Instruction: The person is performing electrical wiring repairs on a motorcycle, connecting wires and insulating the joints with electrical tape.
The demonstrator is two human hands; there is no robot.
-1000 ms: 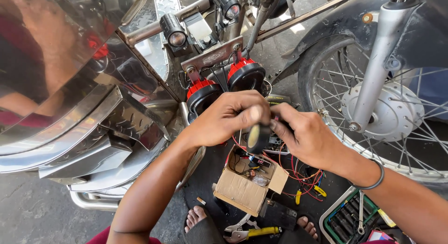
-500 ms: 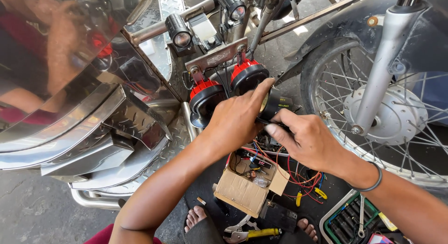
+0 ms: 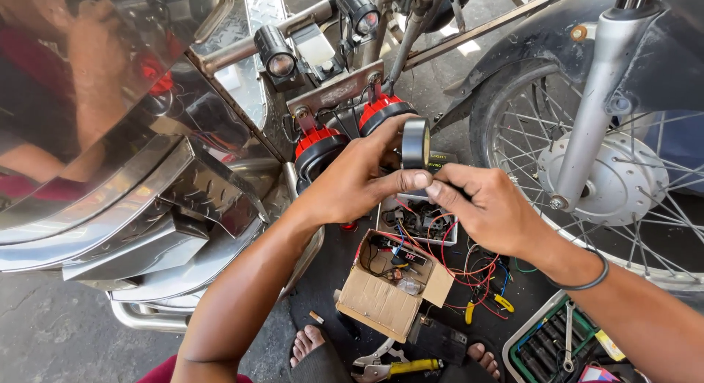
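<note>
Beside the red horns (image 3: 352, 130) | my left hand (image 3: 352, 181) pinches a black tape roll (image 3: 416, 142) upright | right hand (image 3: 491, 211) grips its loose end, keeping it taut.

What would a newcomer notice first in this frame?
At centre, the left hand and right hand meet over a roll of black tape. Behind them sit two red-rimmed lamps on a chrome frame, with a spoked wheel at right. Below lies an open cardboard box spilling red wires.

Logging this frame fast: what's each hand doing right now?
Left hand: closed on the black tape roll.
Right hand: closed, fingertips pinching the tape's loose end.
</note>
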